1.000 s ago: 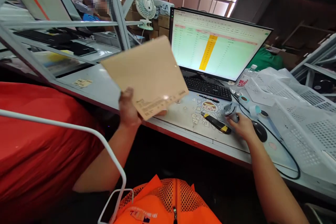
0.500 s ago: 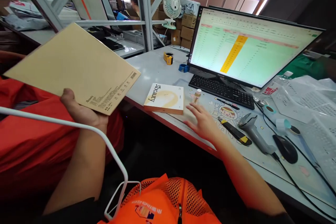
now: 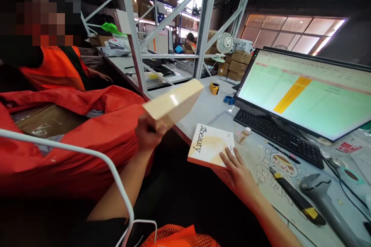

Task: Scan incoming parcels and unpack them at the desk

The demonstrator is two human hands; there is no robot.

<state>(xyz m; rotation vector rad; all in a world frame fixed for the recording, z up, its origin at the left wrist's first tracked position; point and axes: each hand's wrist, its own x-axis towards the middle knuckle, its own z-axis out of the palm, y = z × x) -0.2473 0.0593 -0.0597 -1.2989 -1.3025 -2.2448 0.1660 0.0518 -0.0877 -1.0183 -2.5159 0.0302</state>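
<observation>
My left hand point(image 3: 150, 133) is closed around one end of a flat cream-coloured box point(image 3: 174, 100). It holds the box tilted, raised left of the desk edge, with a narrow side turned up. A white box lettered "beauty" point(image 3: 213, 142) lies at the front edge of the desk and juts a little past it. My right hand point(image 3: 239, 168) has its fingers on top of this box's near right corner. The thumb is mostly hidden at the box's near side. A small bottle with a white cap point(image 3: 244, 135) stands just beyond the fingers.
On the desk point(image 3: 188, 117) are a yellow-and-black cutter point(image 3: 298, 197), a grey scanner point(image 3: 324, 200), a keyboard point(image 3: 278, 137), a monitor point(image 3: 307, 92) and tape rolls point(image 3: 214, 88). A white bent rod point(image 3: 110, 162) crosses at left before a red sack point(image 3: 116, 131). Another person point(image 3: 58, 65) sits behind it.
The view has swung left. My left hand has turned the cream box edge-up and brought it nearer the desk. My right hand has moved onto the white box, which now juts over the edge.
</observation>
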